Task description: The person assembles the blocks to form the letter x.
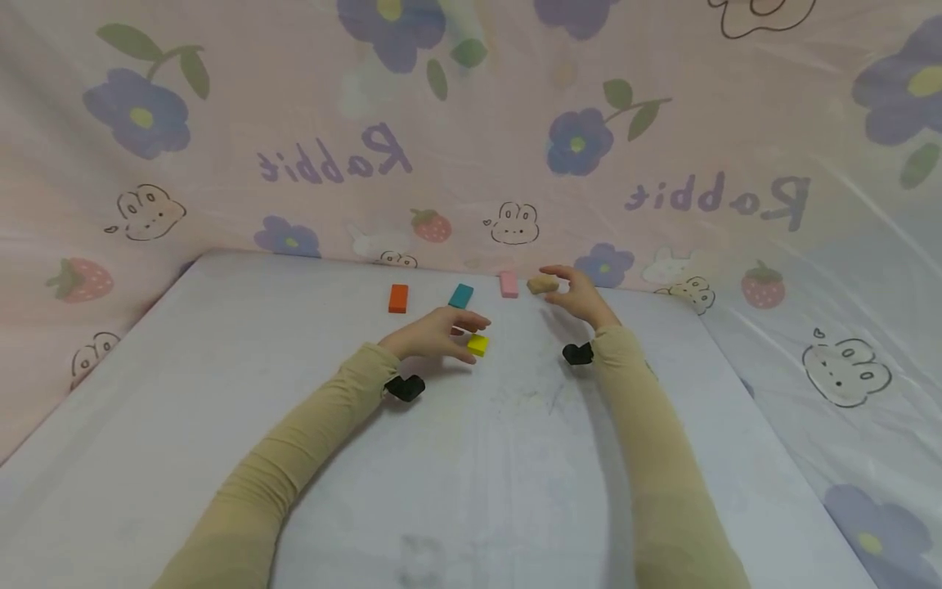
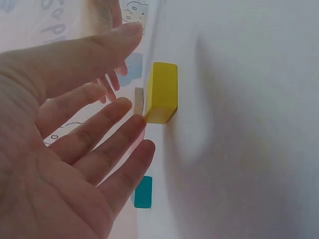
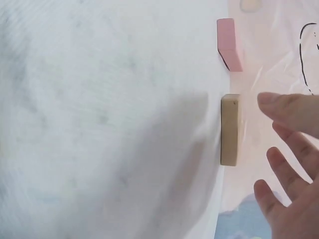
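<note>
My left hand (image 1: 434, 334) is beside a yellow block (image 1: 478, 344), thumb and fingers spread on either side of its near end. In the left wrist view the yellow block (image 2: 163, 93) lies just past the fingertips, and the palm is bare. My right hand (image 1: 581, 296) reaches farther back, its spread thumb and fingers around the right end of a tan wooden block (image 1: 543, 284). In the right wrist view a gap shows between that tan block (image 3: 230, 130) and the thumb and fingertips.
Along the back of the white table (image 1: 456, 458) lie an orange block (image 1: 398, 298), a teal block (image 1: 461, 295) and a pink block (image 1: 509, 285). A printed curtain (image 1: 471, 180) with rabbits and flowers hangs right behind the table's far edge. Black wrist cameras sit under both sleeves.
</note>
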Demonstrator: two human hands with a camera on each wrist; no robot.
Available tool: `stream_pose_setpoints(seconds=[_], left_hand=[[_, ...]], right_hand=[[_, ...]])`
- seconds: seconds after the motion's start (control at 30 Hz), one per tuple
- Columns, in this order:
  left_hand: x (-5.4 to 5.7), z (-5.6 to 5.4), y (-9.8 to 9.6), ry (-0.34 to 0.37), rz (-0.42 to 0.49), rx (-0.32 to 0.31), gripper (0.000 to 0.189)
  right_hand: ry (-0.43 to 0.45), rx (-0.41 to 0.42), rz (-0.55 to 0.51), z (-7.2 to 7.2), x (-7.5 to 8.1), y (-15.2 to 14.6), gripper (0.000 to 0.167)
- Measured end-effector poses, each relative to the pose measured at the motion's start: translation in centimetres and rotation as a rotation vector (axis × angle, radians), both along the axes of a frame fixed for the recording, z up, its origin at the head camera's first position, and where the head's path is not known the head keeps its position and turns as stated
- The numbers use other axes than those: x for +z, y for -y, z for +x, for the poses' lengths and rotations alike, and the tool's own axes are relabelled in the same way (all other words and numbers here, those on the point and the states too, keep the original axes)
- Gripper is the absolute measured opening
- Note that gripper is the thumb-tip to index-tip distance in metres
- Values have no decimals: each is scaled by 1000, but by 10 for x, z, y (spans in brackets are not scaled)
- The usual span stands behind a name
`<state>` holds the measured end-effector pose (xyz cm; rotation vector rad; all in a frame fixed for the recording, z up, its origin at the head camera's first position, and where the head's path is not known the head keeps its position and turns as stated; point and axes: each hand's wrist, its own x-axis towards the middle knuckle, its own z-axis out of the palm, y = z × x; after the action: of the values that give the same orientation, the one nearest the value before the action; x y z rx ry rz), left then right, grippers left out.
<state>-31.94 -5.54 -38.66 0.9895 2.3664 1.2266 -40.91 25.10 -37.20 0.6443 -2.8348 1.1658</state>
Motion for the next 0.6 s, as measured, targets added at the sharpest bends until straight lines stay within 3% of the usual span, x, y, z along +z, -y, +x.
stream_pose_setpoints(seconds=[0.4,0.6], left_hand=[[-6,-5,0,24,11,19,65],[-10,-8,2,14,6,29,64]], right_hand=[[153,-18,11,-2,-7,7,57],[139,-27,19,-5,-8,13,56]])
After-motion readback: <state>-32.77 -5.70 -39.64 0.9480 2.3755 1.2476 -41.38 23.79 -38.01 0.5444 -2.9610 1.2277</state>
